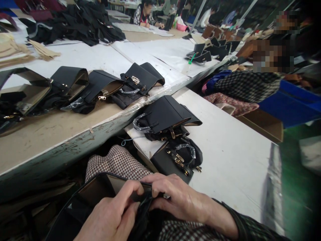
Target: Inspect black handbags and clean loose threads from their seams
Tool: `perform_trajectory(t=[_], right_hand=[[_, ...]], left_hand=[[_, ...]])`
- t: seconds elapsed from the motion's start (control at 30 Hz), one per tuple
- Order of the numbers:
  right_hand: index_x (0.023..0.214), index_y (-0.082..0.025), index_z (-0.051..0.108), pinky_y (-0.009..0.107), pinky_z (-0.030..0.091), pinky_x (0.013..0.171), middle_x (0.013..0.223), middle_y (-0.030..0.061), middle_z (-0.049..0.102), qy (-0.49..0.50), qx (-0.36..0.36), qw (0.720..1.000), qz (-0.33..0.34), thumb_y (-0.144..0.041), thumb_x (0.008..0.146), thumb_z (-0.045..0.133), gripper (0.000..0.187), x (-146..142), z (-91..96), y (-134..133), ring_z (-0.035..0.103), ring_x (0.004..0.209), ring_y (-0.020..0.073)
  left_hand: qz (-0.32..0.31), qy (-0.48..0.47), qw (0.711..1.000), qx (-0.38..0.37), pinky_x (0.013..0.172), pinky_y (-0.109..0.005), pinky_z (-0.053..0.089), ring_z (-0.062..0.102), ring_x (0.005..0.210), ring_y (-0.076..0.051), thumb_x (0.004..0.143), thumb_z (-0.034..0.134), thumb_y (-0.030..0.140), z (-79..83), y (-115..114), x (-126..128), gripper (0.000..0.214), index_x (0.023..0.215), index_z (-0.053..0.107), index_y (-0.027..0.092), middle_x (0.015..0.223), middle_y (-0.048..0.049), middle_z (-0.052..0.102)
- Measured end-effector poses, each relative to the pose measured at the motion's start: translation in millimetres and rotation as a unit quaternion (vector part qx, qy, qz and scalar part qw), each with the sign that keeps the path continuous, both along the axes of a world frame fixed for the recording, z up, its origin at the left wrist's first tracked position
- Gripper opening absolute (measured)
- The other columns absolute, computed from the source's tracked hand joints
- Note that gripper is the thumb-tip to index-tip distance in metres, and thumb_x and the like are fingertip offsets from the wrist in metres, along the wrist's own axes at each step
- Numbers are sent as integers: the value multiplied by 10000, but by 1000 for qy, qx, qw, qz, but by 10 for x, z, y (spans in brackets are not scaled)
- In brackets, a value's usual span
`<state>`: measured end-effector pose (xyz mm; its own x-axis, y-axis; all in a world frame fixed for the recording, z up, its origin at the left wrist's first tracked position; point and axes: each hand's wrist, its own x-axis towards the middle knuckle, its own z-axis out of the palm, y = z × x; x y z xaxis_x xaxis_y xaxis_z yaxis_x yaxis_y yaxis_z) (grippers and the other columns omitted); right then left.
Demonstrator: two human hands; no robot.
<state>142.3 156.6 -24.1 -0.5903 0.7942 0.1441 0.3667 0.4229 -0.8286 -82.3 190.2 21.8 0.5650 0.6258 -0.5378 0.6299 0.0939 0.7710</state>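
In my lap lies a black handbag, its beige inside partly showing. My left hand is closed on its edge, thumb and forefinger pinching near the dark lining. Close beside it, my right hand also grips the bag's rim with bent fingers. A small metal piece shows by the right fingers, too little to make out. Past my right hand, a black handbag with gold fittings rests on the white side table. Behind that one lies another black handbag with a plastic-wrapped handle.
Several black handbags stand in a row along the long worktable. A heap of black pieces is farther back. Blue bins and a cardboard box stand at right, near a person in a checked garment.
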Motion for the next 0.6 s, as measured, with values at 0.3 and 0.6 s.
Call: perform_trajectory(t=[0.3,0.6], right_hand=[[1147,-193,557,291,521,852,1137,83,632,-95,-11,994,54,-263,985,474,195,6,192,27,605,1066,164],[1264,-274,540,286,515,844,1285,66,542,-122,-22,990,72,-169,950,497,334,7,280,69,587,1087,164]], left_hand=[[-24,-17,999,-19,664,-193,495,693,693,-151,910,426,235,36,-8,33,175,1017,565,241,727,15,719],[-27,-14,1000,2,715,-185,486,643,778,-139,890,479,229,21,-7,3,104,944,568,233,876,13,691]])
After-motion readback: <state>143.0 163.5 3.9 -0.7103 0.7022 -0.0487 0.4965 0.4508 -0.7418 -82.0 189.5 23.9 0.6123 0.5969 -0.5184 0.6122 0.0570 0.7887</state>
